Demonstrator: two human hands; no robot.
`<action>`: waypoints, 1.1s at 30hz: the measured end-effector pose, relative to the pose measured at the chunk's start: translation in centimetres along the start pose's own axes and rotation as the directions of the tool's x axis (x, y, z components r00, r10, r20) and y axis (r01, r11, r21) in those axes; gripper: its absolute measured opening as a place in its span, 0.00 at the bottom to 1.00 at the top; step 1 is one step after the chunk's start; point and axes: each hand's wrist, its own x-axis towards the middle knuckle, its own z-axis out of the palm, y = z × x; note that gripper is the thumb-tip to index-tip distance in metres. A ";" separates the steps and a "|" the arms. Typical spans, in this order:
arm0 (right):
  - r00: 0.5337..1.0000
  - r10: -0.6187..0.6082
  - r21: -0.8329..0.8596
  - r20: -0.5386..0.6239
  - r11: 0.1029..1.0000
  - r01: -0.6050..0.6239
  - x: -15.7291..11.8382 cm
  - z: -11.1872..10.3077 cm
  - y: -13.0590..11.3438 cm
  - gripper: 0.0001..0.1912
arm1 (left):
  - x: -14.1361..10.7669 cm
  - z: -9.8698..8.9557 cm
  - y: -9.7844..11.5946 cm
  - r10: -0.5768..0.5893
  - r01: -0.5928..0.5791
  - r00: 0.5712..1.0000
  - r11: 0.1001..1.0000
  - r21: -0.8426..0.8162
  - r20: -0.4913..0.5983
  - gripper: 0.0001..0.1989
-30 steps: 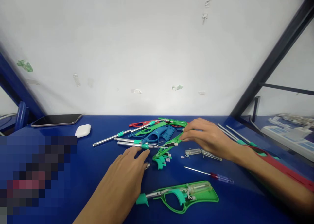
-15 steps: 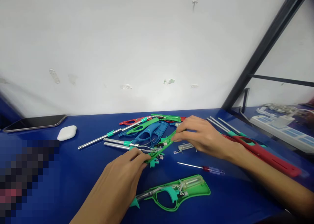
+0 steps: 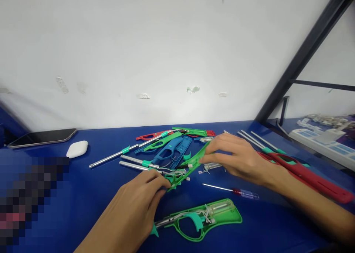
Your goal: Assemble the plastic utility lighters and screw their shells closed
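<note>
Between my two hands a green plastic lighter casing half [image 3: 191, 168] is held at a slant above the blue table. My left hand [image 3: 141, 201] pinches its lower end, and my right hand [image 3: 233, 153] grips its upper end. Below my left hand lies an opened green lighter [image 3: 222, 218], its clear fuel tank [image 3: 220, 207], white wires and teal trigger [image 3: 196, 221] exposed. A screwdriver [image 3: 245, 194] with a clear and red handle rests under my right hand. Loose wires and small parts [image 3: 177, 171] lie behind the held casing, partly hidden by it.
Blue casing halves [image 3: 166, 149], metal lighter tubes [image 3: 113, 157] and red and green casings lie piled behind my hands. Red lighters [image 3: 307, 171] lie at the right by a white power strip [image 3: 327, 146]. A phone [image 3: 41, 137] and white earbud case [image 3: 77, 149] are at the left.
The held green casing has turned slightly, showing more of its inner side. Both hands keep their hold on it. The whole view has shifted a little.
</note>
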 end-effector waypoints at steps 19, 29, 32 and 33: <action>0.999 -0.045 -0.026 -0.022 0.999 0.044 0.7 -0.1 -0.8 0.14 | 0.0 -0.2 1.0 -0.040 0.042 0.998 0.997 -0.057 0.042 0.13; 1.000 -0.007 -0.025 0.017 1.000 0.007 0.3 0.1 -0.3 0.18 | -0.5 -2.2 0.3 -0.128 0.128 0.992 0.992 -0.006 -0.012 0.15; 0.998 0.008 -0.016 0.058 1.000 -0.007 -0.1 0.2 0.1 0.18 | -0.7 -2.6 0.2 -0.168 0.167 0.986 0.984 0.056 0.019 0.17; 0.997 0.012 -0.010 0.078 1.000 -0.011 -0.2 0.3 0.2 0.18 | -0.7 -2.6 0.3 -0.179 0.176 0.983 0.982 0.069 0.042 0.17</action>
